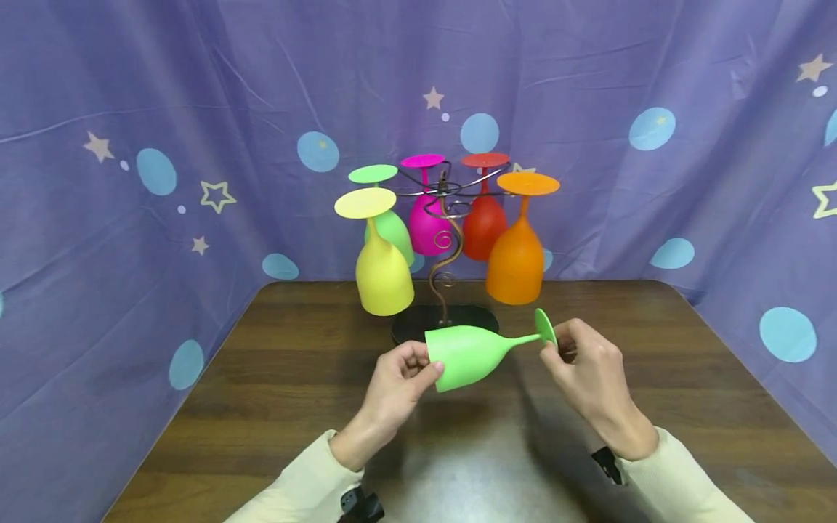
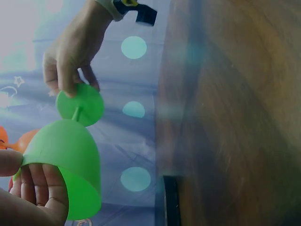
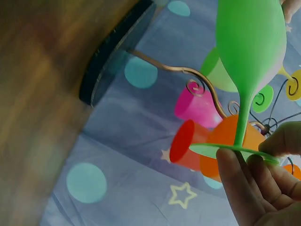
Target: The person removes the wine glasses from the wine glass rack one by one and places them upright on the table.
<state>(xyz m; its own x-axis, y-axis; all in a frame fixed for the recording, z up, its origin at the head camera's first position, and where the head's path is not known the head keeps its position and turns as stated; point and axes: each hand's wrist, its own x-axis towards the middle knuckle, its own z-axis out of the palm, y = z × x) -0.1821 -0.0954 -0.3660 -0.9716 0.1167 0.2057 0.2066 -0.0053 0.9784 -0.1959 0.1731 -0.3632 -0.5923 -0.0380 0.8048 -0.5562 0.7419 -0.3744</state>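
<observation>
A bright green wine glass (image 1: 467, 354) lies sideways in the air between both hands, in front of the rack. My left hand (image 1: 396, 385) pinches its rim, thumb outside and fingers inside the bowl, as the left wrist view shows. At the other end my right hand (image 1: 591, 378) grips the edge of the round foot (image 3: 207, 150) between thumb and fingers. Behind it stands a wire glass rack (image 1: 451, 250) with a curled stem. Upside down on it hang a yellow glass (image 1: 384, 272), a paler green glass (image 1: 394, 231), a magenta glass (image 1: 428, 221), a red glass (image 1: 484, 229) and an orange glass (image 1: 516, 265).
The rack's dark oval base (image 1: 408, 323) stands toward the back of the brown wooden table (image 1: 261, 407). A purple curtain (image 1: 216, 65) with stars and blue dots surrounds the table at the back and sides.
</observation>
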